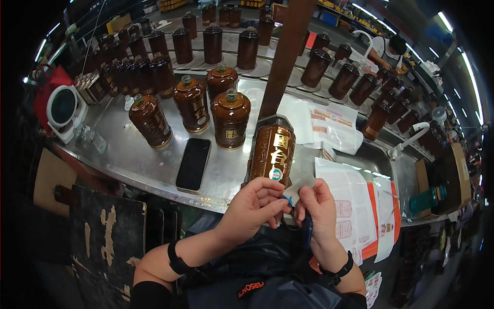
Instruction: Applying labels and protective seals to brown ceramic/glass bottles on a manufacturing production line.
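In front of my body, my left hand (260, 205) and my right hand (320, 208) meet, fingertips close together. A small pale piece of paper (304, 186) is pinched between my right thumb and fingers. At its left edge, a small blue strip (289, 199) lies at my left fingertips, which are drawn together on it. Just beyond both hands a brown glazed bottle (271, 149), with gold characters and a small round green-and-white sticker (276, 173), rests in a dark holder (250, 157). My fingers overlap its near end.
Left of the holder lie a black phone (194, 165) and several upright brown bottles (231, 118). Printed label sheets (342, 206) and an orange sheet (397, 219) spread rightward, by a sink (360, 160). A brown post (288, 56) rises ahead. Bottles (212, 45) line a conveyor; a co-worker (386, 54) works far right.
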A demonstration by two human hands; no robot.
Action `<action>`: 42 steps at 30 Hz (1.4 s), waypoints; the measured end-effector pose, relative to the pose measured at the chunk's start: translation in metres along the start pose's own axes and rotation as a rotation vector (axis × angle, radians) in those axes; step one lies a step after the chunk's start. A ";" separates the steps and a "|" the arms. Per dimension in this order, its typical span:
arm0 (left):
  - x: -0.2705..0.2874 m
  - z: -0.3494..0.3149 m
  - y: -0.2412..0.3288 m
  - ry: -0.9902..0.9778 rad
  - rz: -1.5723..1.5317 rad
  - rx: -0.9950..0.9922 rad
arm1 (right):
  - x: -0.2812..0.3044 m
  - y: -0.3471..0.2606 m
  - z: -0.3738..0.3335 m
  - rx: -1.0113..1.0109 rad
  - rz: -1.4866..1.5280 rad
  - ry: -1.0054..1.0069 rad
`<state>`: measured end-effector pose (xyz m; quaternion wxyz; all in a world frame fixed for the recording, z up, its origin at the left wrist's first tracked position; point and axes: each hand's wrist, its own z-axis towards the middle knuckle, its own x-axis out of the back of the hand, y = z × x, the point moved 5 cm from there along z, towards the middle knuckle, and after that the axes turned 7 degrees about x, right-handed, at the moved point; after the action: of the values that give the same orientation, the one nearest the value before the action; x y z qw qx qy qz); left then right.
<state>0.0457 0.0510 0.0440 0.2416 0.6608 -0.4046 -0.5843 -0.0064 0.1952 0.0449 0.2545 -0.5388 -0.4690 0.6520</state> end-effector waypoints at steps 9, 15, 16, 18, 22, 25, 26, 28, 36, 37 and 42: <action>0.006 -0.010 0.015 0.063 0.130 -0.152 | 0.009 -0.038 -0.003 0.227 -0.465 0.091; -0.003 -0.020 0.022 0.021 0.353 -0.166 | -0.031 -0.048 -0.021 0.289 -0.888 -0.271; -0.003 -0.021 0.022 0.019 0.350 -0.167 | -0.028 -0.046 -0.019 0.270 -0.897 -0.272; -0.004 -0.024 0.026 0.042 0.514 -0.255 | -0.024 -0.041 -0.019 0.208 -0.840 -0.260; -0.004 -0.027 0.025 0.066 0.786 -0.344 | -0.017 -0.033 -0.021 -0.002 -0.668 -0.193; 0.001 -0.026 0.026 0.192 0.865 -0.324 | -0.017 -0.023 -0.017 -0.016 -0.623 -0.176; 0.000 -0.030 0.031 0.239 0.899 -0.469 | -0.018 -0.022 -0.016 0.016 -0.628 -0.175; -0.003 -0.037 0.041 0.279 0.933 -0.619 | -0.020 -0.023 -0.014 0.056 -0.631 -0.169; -0.015 -0.053 0.045 0.149 1.115 -0.764 | -0.033 -0.022 -0.013 0.069 -0.675 -0.197; -0.012 -0.053 0.044 0.186 1.131 -0.743 | -0.034 -0.020 -0.013 0.047 -0.648 -0.198; -0.011 -0.055 0.043 0.166 1.209 -0.696 | -0.037 -0.020 -0.010 0.031 -0.652 -0.210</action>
<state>0.0886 0.0275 0.0953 0.7517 0.2466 -0.4706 -0.3907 0.0100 0.1768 0.0802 0.4082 -0.2865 -0.6300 0.5953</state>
